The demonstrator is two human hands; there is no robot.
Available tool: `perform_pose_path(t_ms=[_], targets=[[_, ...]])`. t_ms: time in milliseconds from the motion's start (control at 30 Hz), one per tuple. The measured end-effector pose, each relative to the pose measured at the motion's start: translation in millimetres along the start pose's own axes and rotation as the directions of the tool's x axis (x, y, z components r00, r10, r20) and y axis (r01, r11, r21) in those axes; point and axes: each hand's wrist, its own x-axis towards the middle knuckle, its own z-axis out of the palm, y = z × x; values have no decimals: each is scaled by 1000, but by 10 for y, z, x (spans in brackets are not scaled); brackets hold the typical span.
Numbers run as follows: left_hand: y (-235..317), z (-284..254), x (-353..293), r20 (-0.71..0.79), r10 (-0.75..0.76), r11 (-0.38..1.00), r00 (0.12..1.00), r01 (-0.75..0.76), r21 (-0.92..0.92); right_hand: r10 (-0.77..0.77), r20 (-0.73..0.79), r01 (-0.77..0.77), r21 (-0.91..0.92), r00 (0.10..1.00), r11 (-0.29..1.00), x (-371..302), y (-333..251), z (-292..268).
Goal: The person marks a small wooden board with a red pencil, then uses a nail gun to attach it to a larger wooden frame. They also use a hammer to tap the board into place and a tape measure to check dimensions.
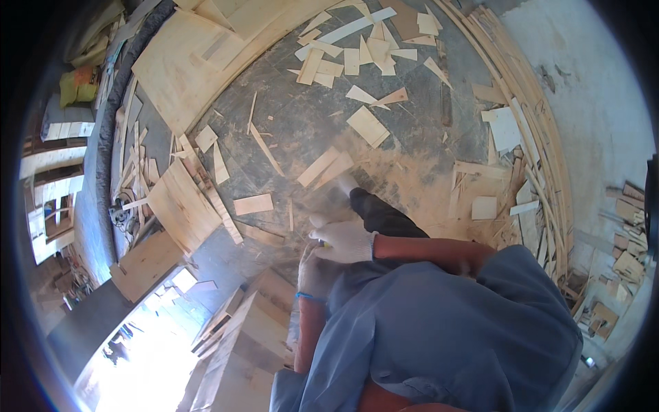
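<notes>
Both my hands wear pale work gloves and meet in front of my body, over the dusty floor. My right hand [347,243] comes in from the right with its fingers curled. Just below and to its left is my left hand [312,272], a blue band round its wrist, its fingers bent up towards the right hand. Between the two shows a small yellow thing [325,244], mostly covered by the gloves; its kind cannot be made out. Past my hands, two pale wood offcuts [321,165] lie on the sawdust near my foot.
Many wood scraps [381,55] litter the far floor. Large plywood sheets [189,65] lie at the far left, with a leaning board [180,202] nearer. Long wood strips [542,137] line the right wall. Stacked boards [250,336] stand close at my left.
</notes>
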Motion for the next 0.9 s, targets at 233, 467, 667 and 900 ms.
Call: perform_pose_path(t_ms=[233,467,667,900], targets=[[-142,-364,599,249,98,685,964,-246,686,95,-37,-91,113,995,989,-123,101,-452],[306,5,1532,443,79,254,893,-447,857,207,-72,-199,101,976,975,-545,1048,-1111],[1330,411,2738,8,33,908,999,-33,417,553,-148,-556,30,820,831,-1319,2395,-1531],[1364,883,4348,-64,-85,909,994,104,404,688,-156,-680,111,708,725,-1167,2995,-1860]])
